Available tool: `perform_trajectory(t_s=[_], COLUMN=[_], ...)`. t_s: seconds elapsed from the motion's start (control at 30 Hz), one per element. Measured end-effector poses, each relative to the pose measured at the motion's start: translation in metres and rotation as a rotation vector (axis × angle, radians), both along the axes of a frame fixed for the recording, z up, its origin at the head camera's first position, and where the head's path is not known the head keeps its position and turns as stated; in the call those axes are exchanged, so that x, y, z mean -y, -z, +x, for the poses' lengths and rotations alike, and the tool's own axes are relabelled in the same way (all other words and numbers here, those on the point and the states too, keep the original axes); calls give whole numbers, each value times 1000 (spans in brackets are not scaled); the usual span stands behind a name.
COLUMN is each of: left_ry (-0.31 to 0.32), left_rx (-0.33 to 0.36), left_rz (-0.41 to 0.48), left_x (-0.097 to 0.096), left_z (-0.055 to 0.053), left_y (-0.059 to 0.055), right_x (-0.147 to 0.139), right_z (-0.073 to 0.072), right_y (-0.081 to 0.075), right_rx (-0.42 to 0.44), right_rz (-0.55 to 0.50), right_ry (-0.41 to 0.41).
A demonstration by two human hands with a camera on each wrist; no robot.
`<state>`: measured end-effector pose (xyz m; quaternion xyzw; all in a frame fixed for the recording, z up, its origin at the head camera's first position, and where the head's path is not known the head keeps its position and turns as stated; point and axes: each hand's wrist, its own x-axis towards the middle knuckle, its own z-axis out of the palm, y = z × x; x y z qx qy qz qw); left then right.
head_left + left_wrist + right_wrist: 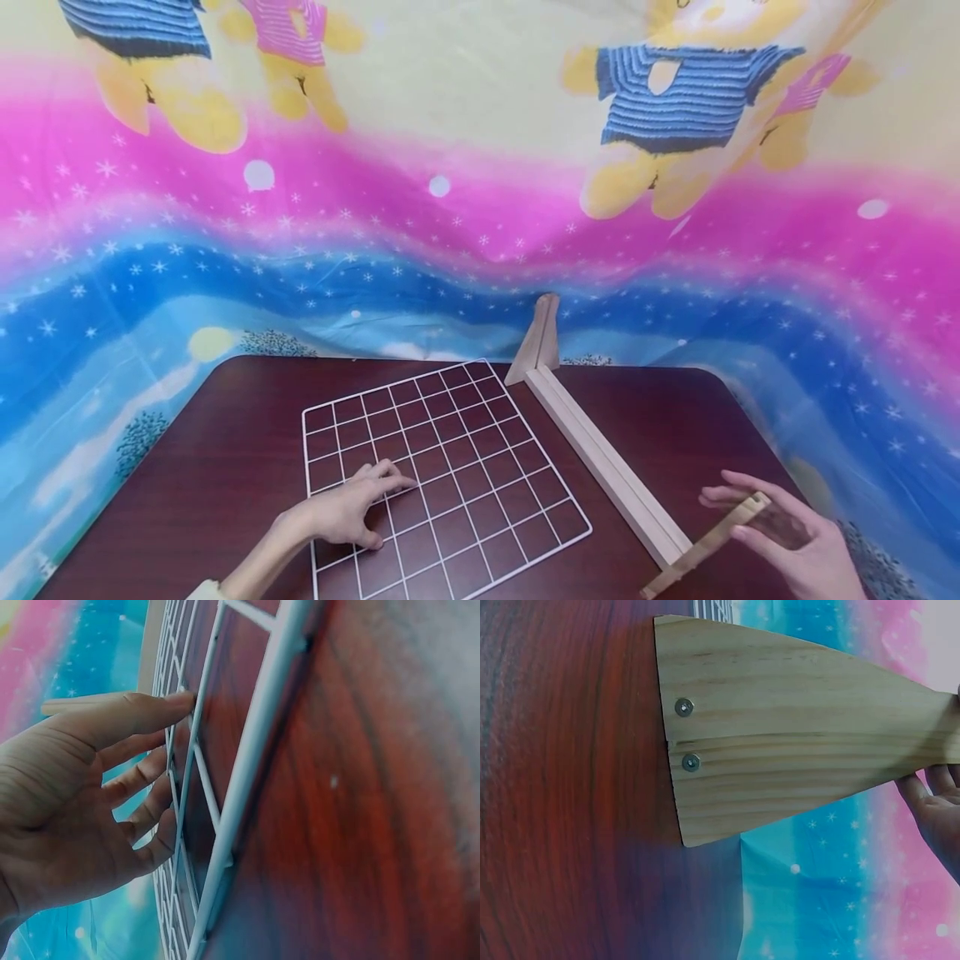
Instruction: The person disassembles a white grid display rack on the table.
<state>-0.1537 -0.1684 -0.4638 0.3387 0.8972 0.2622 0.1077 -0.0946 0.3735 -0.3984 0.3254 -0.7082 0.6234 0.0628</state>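
A white wire grid panel (442,475) lies on the table at left centre. My left hand (348,508) is over its left part with spread, slightly bent fingers. In the left wrist view the fingertips (180,701) touch the thin wires. To the right is a wooden stand, a long grooved bar (607,458) with a tapered end board (542,337) upright at its far end. My right hand (806,542) holds the narrow top of the near end board (705,546). Two screw heads (684,707) show on that board's outer face in the right wrist view.
The dark red-brown table (225,467) has rounded far corners. Behind it and along both sides hangs a colourful cloth (450,208) printed with bears and snowflakes. The far end board stands close to the cloth at the table's back edge.
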Motion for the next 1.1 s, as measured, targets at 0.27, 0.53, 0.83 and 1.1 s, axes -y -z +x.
perform_trajectory(t_s=[0.27,0.53,0.83,1.1], left_ry=[-2,3,17,3], left_rx=[-48,-44,-32,-28], left_rz=[-9,-25,-34,-56], left_x=[-1,0,3,-2], left_z=[2,-2,-7,-8], left_y=[2,0,-2,-5], right_x=[1,2,5,0], right_z=[3,6,10,7], right_y=[2,3,2,4], right_rx=[11,7,33,23], right_rz=[-20,-31,-36,-61], right_ry=[18,29,73,-3])
